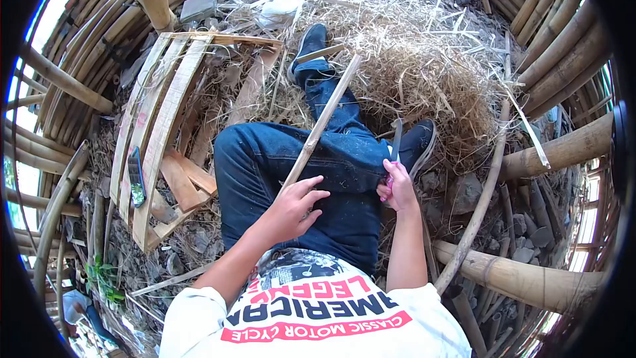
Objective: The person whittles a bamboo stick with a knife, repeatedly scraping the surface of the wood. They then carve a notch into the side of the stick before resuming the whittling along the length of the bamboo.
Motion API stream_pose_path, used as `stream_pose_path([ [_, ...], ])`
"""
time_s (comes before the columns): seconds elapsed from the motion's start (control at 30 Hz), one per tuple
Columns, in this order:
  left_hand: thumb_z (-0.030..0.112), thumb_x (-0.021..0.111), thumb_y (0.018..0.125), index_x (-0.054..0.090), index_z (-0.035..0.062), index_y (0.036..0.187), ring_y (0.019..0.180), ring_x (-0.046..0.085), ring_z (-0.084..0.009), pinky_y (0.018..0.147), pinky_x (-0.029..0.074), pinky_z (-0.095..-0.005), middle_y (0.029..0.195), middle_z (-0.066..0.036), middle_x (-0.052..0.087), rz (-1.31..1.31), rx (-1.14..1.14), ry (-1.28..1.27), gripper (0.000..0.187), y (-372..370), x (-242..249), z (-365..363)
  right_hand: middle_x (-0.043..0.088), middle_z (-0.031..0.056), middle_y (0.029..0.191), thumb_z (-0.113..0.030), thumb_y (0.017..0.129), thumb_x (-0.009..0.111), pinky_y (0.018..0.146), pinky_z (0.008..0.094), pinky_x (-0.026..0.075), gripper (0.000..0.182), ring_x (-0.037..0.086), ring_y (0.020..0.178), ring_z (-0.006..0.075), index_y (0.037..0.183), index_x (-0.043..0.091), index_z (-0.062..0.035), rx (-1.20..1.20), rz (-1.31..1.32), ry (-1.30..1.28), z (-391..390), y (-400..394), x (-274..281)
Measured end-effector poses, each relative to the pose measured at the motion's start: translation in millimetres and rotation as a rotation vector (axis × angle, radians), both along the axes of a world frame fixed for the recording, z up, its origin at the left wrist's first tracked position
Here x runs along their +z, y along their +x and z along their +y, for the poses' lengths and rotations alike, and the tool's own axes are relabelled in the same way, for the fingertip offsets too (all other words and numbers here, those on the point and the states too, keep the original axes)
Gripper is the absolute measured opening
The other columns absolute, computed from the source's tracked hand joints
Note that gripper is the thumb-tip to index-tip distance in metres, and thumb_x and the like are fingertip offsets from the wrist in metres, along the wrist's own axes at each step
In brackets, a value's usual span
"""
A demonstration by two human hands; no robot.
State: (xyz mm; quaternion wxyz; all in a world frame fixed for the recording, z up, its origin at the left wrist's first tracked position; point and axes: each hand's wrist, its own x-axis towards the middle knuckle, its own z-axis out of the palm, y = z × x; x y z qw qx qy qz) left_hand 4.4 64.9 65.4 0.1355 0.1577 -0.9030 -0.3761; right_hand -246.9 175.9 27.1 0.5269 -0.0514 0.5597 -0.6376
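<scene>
A split bamboo stick slants across my lap, its far end above my lower leg and its near end running behind my left hand. That hand is open, fingers spread, lying over the near end of the stick. My right hand is closed around the pinkish handle of a knife. The narrow, shiny blade points away from me, beside my right shoe. Most of the handle is hidden in my fist. The knife and the stick are apart.
A heap of bamboo shavings lies beyond my right foot. To my left, a wooden slatted crate has a phone on its slats. Thick bamboo poles and a long thin pole lie at the right, over rubble.
</scene>
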Motion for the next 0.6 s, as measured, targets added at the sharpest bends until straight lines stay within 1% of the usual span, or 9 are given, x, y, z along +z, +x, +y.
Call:
stream_pose_path([
  [0.03,0.009,0.068,0.083,0.059,0.0067,0.118,0.122,0.049,-0.0382,0.102,0.042,-0.0435,0.137,-0.018,0.047,0.003,0.005,0.000,0.037,0,0,-1,0.043,-0.0028,0.062,-0.026,0.094,0.058,0.034,0.0242,0.028,0.017,0.035,0.037,0.0072,0.090,0.048,-0.0130,0.029,-0.050,-0.017,2,-3,1],
  [0.1,0.009,0.069,0.082,0.059,0.0068,0.118,0.121,0.050,-0.0382,0.101,0.041,-0.0434,0.137,-0.018,0.048,0.019,0.031,0.010,0.038,2,0,-2,0.043,-0.0031,0.064,-0.025,0.094,0.058,0.032,0.0242,0.025,0.014,0.034,0.036,0.0061,0.091,0.049,-0.0139,0.000,-0.007,0.005,5,-5,-2],
  [0.23,0.009,0.069,0.079,0.059,0.0077,0.115,0.118,0.052,-0.0366,0.098,0.041,-0.0436,0.131,-0.018,0.052,0.053,0.097,-0.090,0.038,5,8,-8,0.043,-0.0044,0.064,-0.018,0.095,0.056,0.030,0.0215,0.021,0.008,0.031,0.036,0.0029,0.091,0.050,-0.0138,-0.305,0.275,0.057,17,-20,-2],
  [0.3,0.010,0.071,0.076,0.059,0.0062,0.113,0.113,0.053,-0.0357,0.093,0.043,-0.0428,0.125,-0.018,0.055,0.043,0.292,-0.143,0.039,6,9,-14,0.044,-0.0041,0.065,-0.017,0.096,0.055,0.030,0.0211,0.020,0.009,0.031,0.036,0.0022,0.089,0.049,-0.0135,-0.469,0.392,0.057,31,-35,3],
  [0.37,0.014,0.072,0.075,0.055,0.0037,0.113,0.104,0.057,-0.0336,0.086,0.045,-0.0428,0.109,-0.014,0.057,-0.039,0.421,-0.107,0.043,8,-1,-21,0.044,-0.0043,0.065,-0.015,0.096,0.054,0.030,0.0206,0.020,0.012,0.031,0.037,0.0021,0.087,0.047,-0.0131,-0.620,0.383,-0.017,43,-52,16],
  [0.43,0.010,0.073,0.076,0.050,0.0007,0.115,0.100,0.058,-0.0360,0.087,0.047,-0.0415,0.111,-0.017,0.056,-0.220,0.533,0.024,0.047,5,-3,-21,0.043,-0.0048,0.063,-0.015,0.097,0.053,0.030,0.0201,0.020,0.014,0.030,0.037,0.0020,0.085,0.046,-0.0129,-0.619,0.378,-0.040,52,-60,23],
  [0.47,0.010,0.073,0.076,0.050,0.0007,0.115,0.100,0.058,-0.0360,0.087,0.047,-0.0415,0.111,-0.017,0.056,-0.215,0.523,0.020,0.047,2,-4,-20,0.043,-0.0049,0.063,-0.015,0.096,0.054,0.030,0.0200,0.020,0.014,0.030,0.037,0.0019,0.085,0.046,-0.0129,-0.566,0.408,-0.040,54,-60,24],
  [0.53,0.010,0.074,0.074,0.043,0.0009,0.122,0.095,0.061,-0.0382,0.081,0.051,-0.0438,0.111,-0.020,0.054,-0.493,0.495,-0.187,0.058,-5,-6,-17,0.043,-0.0063,0.062,-0.015,0.095,0.056,0.032,0.0195,0.020,0.015,0.031,0.039,0.0011,0.083,0.047,-0.0127,-0.492,0.484,0.038,55,-52,23],
  [0.6,0.009,0.074,0.074,0.040,0.0007,0.124,0.092,0.062,-0.0400,0.078,0.053,-0.0448,0.111,-0.021,0.053,-0.512,0.515,-0.128,0.061,-14,-7,-16,0.043,-0.0068,0.064,-0.013,0.095,0.053,0.037,0.0186,0.024,0.008,0.033,0.043,0.0005,0.089,0.055,-0.0076,-0.414,0.460,0.021,55,-40,14],
])
